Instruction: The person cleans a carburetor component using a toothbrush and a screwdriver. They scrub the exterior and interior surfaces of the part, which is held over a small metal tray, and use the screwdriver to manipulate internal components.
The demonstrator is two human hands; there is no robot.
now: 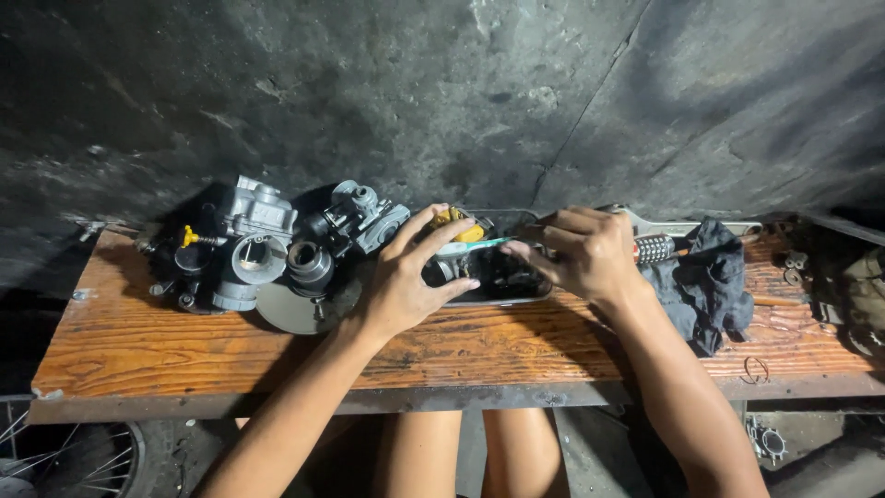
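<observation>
Head view: we look down on a wooden bench (277, 341)
Left hand (410, 277): fingers spread, resting on a small dark part (452, 267) over the metal tray (502, 295)
Right hand (581, 254): pinched narrow around a teal-handled brush (475, 245) aimed at that part
Beside us: carburetors (267, 244) left, dark rag (705, 277) right

Left hand (406, 281) steadying metal tray (516, 293), right hand (581, 254) brushing — toothbrush (470, 245) in grip

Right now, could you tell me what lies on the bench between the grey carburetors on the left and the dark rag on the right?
In the head view, a shallow metal tray of dark parts, with both hands, left and right, over it.
</observation>
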